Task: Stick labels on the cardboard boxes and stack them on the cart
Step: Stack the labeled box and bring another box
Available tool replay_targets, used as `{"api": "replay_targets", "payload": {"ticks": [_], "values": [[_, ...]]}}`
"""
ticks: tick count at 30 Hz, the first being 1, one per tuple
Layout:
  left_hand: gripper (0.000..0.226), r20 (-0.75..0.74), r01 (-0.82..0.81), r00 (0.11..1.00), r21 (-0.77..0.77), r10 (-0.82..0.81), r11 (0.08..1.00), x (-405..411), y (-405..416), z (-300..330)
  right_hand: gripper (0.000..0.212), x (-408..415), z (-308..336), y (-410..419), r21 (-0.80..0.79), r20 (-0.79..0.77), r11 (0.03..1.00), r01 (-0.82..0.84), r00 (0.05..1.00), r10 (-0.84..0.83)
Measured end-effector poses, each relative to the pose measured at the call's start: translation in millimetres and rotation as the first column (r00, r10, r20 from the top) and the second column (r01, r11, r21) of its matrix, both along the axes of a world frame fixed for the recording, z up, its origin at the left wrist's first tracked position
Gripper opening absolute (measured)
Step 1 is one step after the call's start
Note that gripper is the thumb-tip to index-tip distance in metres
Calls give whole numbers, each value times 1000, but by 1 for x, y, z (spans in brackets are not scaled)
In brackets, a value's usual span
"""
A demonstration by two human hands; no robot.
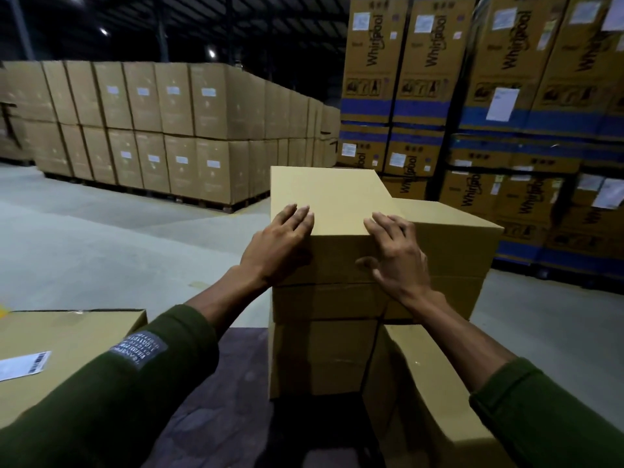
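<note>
A plain cardboard box [331,201] tops a stack of boxes [320,356] standing on the dark cart deck [229,400]. My left hand [280,244] lies over the top box's near left corner, fingers flat on its lid. My right hand [398,255] rests on its near right corner, fingers spread over the lid and thumb against the front face. A second stack [449,251] stands beside it on the right, slightly lower. At the lower left another box [67,336] carries a white barcode label [23,364] on its top.
Pallets of brown cartons [152,130] line the far left. Tall stacks of printed appliance cartons [489,96] rise at the back right. Grey concrete floor [118,251] spreads to the left of the cart, and more floor [547,332] shows on the right.
</note>
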State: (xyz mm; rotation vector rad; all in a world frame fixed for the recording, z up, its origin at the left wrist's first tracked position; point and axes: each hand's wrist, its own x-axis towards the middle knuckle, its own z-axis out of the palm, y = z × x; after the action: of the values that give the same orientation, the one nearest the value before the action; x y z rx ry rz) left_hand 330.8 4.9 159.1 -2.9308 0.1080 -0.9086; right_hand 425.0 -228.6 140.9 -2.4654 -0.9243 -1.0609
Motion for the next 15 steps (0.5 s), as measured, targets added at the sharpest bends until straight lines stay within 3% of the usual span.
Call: {"api": "replay_targets", "payload": {"ticks": [15], "values": [[83,-49,23,999,-16,-23,1000,36,11,0,81,36,-5,8,-9,-67,1000,-16,998,16]]}}
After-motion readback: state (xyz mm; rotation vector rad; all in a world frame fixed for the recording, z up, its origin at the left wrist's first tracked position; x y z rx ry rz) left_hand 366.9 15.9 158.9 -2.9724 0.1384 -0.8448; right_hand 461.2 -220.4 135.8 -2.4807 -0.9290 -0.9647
